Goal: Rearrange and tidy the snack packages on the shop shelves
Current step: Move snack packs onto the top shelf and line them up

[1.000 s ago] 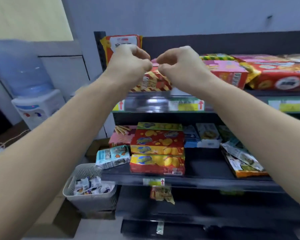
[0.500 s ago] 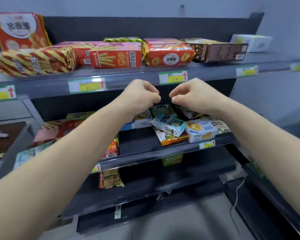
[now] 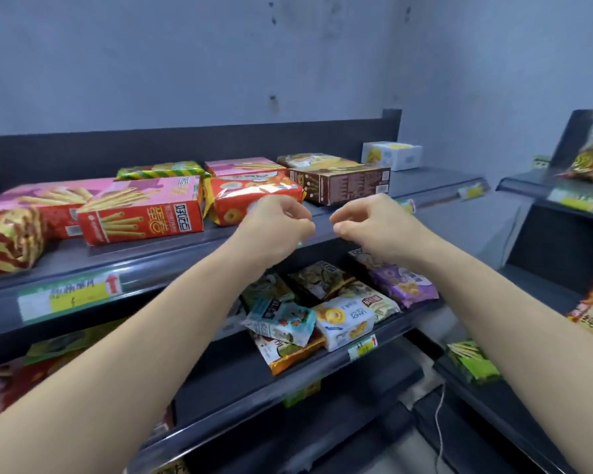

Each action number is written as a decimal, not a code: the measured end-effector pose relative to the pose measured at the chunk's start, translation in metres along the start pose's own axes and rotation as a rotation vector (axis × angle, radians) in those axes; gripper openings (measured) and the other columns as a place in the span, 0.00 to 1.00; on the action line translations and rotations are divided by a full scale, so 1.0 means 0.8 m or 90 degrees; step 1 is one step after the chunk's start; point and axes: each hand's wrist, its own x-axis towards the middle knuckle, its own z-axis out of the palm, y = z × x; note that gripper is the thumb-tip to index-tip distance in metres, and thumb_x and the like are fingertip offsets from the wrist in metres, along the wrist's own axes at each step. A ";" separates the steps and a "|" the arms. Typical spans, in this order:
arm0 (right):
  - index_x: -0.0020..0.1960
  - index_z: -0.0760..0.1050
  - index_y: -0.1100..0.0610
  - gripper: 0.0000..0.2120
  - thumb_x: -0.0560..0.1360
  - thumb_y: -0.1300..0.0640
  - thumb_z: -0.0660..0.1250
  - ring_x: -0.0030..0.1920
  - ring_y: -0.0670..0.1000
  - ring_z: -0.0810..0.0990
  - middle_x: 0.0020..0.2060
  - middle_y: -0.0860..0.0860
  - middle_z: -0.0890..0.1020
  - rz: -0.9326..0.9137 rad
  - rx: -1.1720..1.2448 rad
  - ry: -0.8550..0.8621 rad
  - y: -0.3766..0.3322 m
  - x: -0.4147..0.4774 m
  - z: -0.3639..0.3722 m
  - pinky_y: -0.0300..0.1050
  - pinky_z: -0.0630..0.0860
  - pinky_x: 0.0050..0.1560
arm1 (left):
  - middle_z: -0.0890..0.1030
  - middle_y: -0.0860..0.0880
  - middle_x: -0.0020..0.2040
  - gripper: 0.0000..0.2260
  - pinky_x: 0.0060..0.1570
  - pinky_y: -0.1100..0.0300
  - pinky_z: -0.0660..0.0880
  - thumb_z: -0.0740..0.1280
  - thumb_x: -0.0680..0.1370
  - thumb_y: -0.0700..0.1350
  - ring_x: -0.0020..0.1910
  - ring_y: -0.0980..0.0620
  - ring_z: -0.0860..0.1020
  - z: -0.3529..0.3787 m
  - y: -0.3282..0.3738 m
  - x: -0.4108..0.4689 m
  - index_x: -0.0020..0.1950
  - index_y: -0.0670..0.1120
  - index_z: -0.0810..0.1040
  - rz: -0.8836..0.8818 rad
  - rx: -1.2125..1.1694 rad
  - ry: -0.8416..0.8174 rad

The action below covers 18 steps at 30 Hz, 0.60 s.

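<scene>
Both my hands hover in front of the top shelf's front edge [image 3: 172,265], fingers curled, holding nothing. My left hand [image 3: 274,224] is just before a red biscuit bag [image 3: 250,200]. My right hand [image 3: 374,224] is a little to its right, below a brown box [image 3: 343,183]. A red and pink stick-biscuit box [image 3: 141,213] lies to the left, with a striped red and yellow bag [image 3: 7,241] at the far left. On the middle shelf lie a white biscuit pack [image 3: 346,319], a blue and white pack [image 3: 281,319] and a purple pack [image 3: 404,285].
A white box [image 3: 391,155] stands at the right end of the top shelf. A second shelf unit [image 3: 562,206] with snack bags stands at the right. A green pack [image 3: 473,360] lies low on the right. A cable [image 3: 439,425] runs on the floor.
The view has swung right along the shelves, from the left end with the basket and water dispenser to the right end. My hands stayed raised and curled together, now slightly further apart.
</scene>
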 end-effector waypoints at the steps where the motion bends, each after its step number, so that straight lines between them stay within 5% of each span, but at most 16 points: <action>1: 0.57 0.80 0.56 0.11 0.76 0.57 0.65 0.51 0.47 0.78 0.50 0.50 0.81 -0.004 0.004 0.012 -0.003 0.007 0.000 0.39 0.72 0.51 | 0.79 0.51 0.48 0.05 0.45 0.60 0.72 0.67 0.76 0.43 0.48 0.53 0.76 -0.006 -0.001 0.006 0.51 0.48 0.78 0.000 -0.004 0.032; 6: 0.57 0.79 0.58 0.11 0.78 0.55 0.64 0.49 0.47 0.75 0.49 0.50 0.79 -0.004 0.064 0.034 -0.028 0.058 0.013 0.41 0.69 0.48 | 0.77 0.46 0.55 0.13 0.34 0.64 0.68 0.63 0.77 0.41 0.48 0.51 0.73 -0.058 -0.014 0.043 0.61 0.43 0.75 -0.077 0.025 0.258; 9: 0.57 0.77 0.61 0.14 0.79 0.53 0.62 0.40 0.47 0.75 0.43 0.52 0.79 0.048 0.098 -0.005 -0.040 0.095 0.022 0.39 0.69 0.37 | 0.76 0.44 0.49 0.11 0.28 0.62 0.64 0.61 0.79 0.40 0.40 0.49 0.72 -0.077 -0.014 0.062 0.59 0.40 0.74 -0.191 0.098 0.212; 12: 0.50 0.74 0.60 0.11 0.79 0.51 0.62 0.28 0.46 0.69 0.34 0.50 0.76 0.136 0.126 -0.045 -0.046 0.129 0.033 0.33 0.63 0.19 | 0.73 0.45 0.40 0.08 0.33 0.59 0.70 0.62 0.78 0.40 0.34 0.50 0.72 -0.083 -0.011 0.076 0.55 0.38 0.74 -0.229 0.127 0.180; 14: 0.49 0.72 0.60 0.10 0.78 0.52 0.64 0.31 0.47 0.75 0.37 0.52 0.78 0.182 0.193 -0.066 -0.044 0.149 0.042 0.31 0.73 0.25 | 0.72 0.45 0.39 0.07 0.41 0.54 0.76 0.62 0.78 0.40 0.38 0.46 0.74 -0.082 -0.006 0.081 0.54 0.39 0.72 -0.247 0.119 0.167; 16: 0.57 0.71 0.61 0.13 0.77 0.54 0.65 0.39 0.51 0.81 0.43 0.55 0.81 0.225 0.285 -0.079 -0.039 0.165 0.052 0.42 0.81 0.44 | 0.73 0.44 0.44 0.08 0.51 0.50 0.78 0.62 0.78 0.40 0.45 0.44 0.73 -0.080 0.001 0.084 0.56 0.39 0.73 -0.260 0.111 0.155; 18: 0.59 0.70 0.61 0.12 0.78 0.58 0.64 0.34 0.51 0.79 0.40 0.55 0.80 0.249 0.321 -0.066 -0.038 0.174 0.058 0.43 0.78 0.41 | 0.72 0.43 0.49 0.13 0.52 0.54 0.75 0.60 0.79 0.39 0.47 0.45 0.72 -0.080 0.006 0.090 0.63 0.38 0.73 -0.276 0.078 0.132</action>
